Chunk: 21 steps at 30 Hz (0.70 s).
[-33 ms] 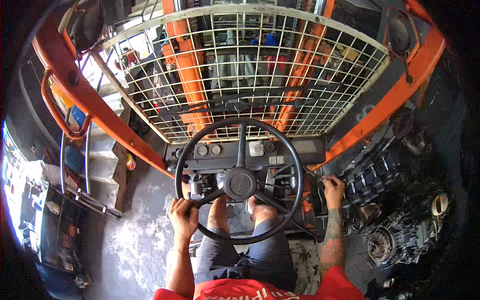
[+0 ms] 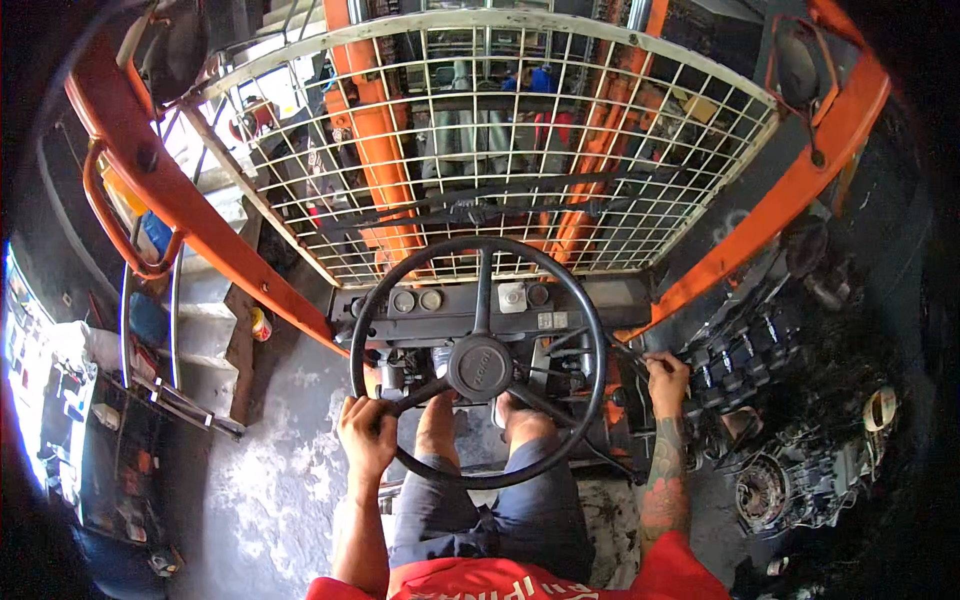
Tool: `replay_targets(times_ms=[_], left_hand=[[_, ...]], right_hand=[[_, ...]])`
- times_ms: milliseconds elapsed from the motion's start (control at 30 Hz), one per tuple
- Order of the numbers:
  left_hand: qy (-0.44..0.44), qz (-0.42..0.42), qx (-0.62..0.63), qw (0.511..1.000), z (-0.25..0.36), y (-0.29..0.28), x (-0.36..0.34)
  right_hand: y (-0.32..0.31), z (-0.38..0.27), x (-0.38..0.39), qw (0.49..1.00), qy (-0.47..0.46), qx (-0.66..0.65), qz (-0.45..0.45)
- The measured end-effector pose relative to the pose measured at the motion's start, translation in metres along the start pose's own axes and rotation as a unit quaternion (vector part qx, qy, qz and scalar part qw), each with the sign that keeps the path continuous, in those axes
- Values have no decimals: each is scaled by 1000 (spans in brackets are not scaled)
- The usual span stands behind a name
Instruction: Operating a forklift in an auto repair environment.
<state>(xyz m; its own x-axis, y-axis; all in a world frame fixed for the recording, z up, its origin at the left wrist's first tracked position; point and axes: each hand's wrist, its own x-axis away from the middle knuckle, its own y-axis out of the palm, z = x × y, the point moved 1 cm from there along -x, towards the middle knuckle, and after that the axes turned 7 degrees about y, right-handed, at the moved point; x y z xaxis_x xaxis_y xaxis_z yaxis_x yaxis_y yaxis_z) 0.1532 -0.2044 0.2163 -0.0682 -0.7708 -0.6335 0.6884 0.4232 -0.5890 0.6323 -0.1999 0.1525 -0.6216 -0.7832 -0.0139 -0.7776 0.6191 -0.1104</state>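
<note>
I sit in an orange forklift, my legs below a black steering wheel (image 2: 480,478). My left hand (image 2: 368,430) is closed on the wheel's lower-left rim. My right hand (image 2: 666,372) is closed on a thin dark control lever (image 2: 632,352) right of the wheel. Behind the wheel is a grey dashboard (image 2: 590,305) with round gauges (image 2: 404,299). A white wire-mesh guard (image 2: 490,28) spans the front, with the orange mast (image 2: 380,160) behind it.
Orange posts (image 2: 230,260) frame both sides. Concrete steps (image 2: 215,370) with a metal railing (image 2: 125,330) are on the left, above a stained concrete floor (image 2: 270,480). Greasy engine parts (image 2: 790,480) lie at the right. Mirrors (image 2: 800,65) hang at the upper corners.
</note>
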Motion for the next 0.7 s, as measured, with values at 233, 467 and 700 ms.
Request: replay_targets(times_ms=[233,467,700], left_hand=[[5,7,-8,1000,-4,5,2],[-7,2,-13,1000,4,7,-4],[-5,-4,-9,1000,6,5,-4]], right_hand=[[5,-8,8,1000,-2,21,-2],[3,-10,2,999,-10,49,-3],[5,-7,-12,999,5,31,-16]])
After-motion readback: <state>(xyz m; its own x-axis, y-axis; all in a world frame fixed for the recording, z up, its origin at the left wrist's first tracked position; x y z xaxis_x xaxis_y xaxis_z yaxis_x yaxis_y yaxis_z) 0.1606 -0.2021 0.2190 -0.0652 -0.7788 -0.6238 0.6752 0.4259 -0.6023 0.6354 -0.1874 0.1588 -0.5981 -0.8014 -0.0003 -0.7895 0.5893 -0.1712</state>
